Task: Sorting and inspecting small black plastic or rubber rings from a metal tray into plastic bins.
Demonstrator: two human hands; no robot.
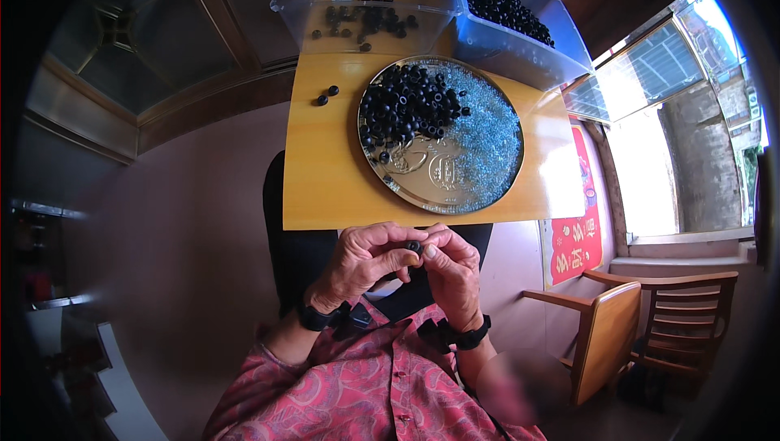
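Just off the near table edge, my left hand [366, 259] pinches a small black round piece [414, 247] with a hole between thumb and fingers. My right hand [452, 269] meets it there, thumb and fingertips pressed together beside the piece. Whatever its fingertips hold is too small to make out. Beyond both hands lies a round metal tray [418, 191] on the table. A heap of black ring-like pieces [406, 104] covers its far left part. Tiny clear-blue sparkling bits [487, 132] spread over its right side.
The yellow table [321, 173] carries a few loose black pieces [325, 98] left of the tray. At the back stand a clear plastic bin [366, 2] with scattered black pieces and another bin [524, 55], more heavily filled. Wooden chairs [609, 343] are at the right.
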